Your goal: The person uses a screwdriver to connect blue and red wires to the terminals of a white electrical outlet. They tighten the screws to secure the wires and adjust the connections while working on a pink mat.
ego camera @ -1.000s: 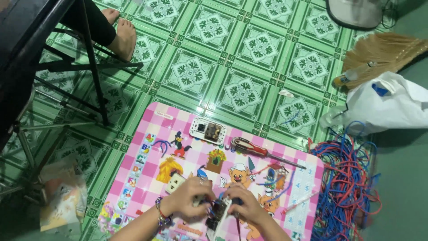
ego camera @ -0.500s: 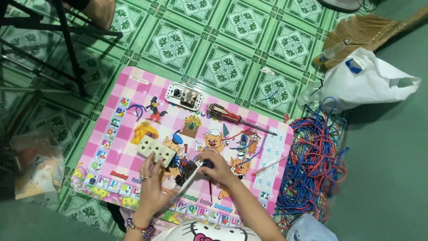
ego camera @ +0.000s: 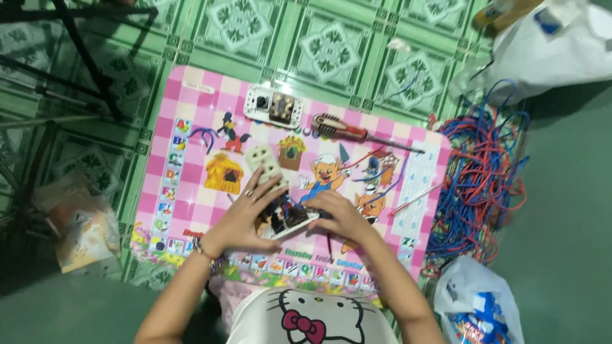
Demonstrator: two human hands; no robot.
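Both hands meet over a pink checked cartoon mat (ego camera: 191, 185) on the green tiled floor. My left hand (ego camera: 245, 216) and my right hand (ego camera: 344, 216) hold a small white socket part with dark innards (ego camera: 287, 220) between them. A cream socket faceplate (ego camera: 264, 162) lies just beyond my left fingers. Farther up the mat lie an opened white socket base (ego camera: 274, 107) and a red-handled screwdriver (ego camera: 357, 132).
A tangle of red and blue wires (ego camera: 478, 172) spreads off the mat's right edge. White plastic bags sit at top right (ego camera: 554, 44) and bottom right (ego camera: 478, 306). Black metal chair legs (ego camera: 83, 57) stand at upper left, and a crumpled bag (ego camera: 80, 223) lies at left.
The view has shifted so the mat sits higher and nearer. My hands have closed in together around the socket part; the screwdriver and socket base have stayed put.
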